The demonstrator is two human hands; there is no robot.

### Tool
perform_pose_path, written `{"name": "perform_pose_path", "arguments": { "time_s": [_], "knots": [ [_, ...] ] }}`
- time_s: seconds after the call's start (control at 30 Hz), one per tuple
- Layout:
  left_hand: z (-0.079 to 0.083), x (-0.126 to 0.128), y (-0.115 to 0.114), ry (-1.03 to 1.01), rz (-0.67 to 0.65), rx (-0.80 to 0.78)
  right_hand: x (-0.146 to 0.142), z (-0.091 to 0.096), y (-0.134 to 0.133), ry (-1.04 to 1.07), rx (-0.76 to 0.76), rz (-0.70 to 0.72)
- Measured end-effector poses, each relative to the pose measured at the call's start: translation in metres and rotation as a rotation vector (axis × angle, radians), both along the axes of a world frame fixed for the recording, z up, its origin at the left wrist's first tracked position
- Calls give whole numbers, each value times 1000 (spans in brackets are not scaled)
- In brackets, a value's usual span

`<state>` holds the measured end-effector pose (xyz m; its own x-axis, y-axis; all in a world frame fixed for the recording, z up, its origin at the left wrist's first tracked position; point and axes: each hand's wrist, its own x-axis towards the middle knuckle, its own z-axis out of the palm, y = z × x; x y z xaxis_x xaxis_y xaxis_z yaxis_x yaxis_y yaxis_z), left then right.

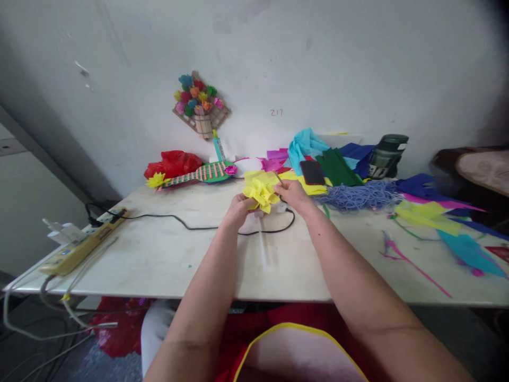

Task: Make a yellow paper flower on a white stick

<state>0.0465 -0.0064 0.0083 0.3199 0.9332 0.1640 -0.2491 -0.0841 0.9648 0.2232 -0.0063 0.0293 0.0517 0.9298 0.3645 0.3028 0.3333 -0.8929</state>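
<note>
A yellow paper flower (260, 195) is being held in front of the body over the table (147, 265), its lower left edge being pinched by the left hand (240, 207). A thin stick (280, 181) is being gripped in the right hand (293, 193), at the flower's right side. Just below the grip, a white rod (263, 249) (too blurred for its kind to be told) is being seen, and a black cable (191, 228) is being partly covered by the left wrist. Right of the grip, a phone (312, 173) is being surrounded by coloured paper (338, 166).
</note>
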Motion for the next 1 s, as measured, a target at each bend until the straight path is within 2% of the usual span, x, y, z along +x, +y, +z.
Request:
{"name": "perform_pose_path", "arguments": {
  "time_s": [0.3,0.57,0.8,1.0],
  "knots": [
    [-1,1,1,-14,5,-22,-1,1,-1,-15,32,-37],
    [-3,0,2,-57,-67,-19,0,-2,2,-32,35,-38],
    [-7,1,7,-95,-63,-23,3,2,2,-219,86,-125],
    [-4,1,5,-94,-14,-33,10,13,-7,-296,95,-103]
  ]
}}
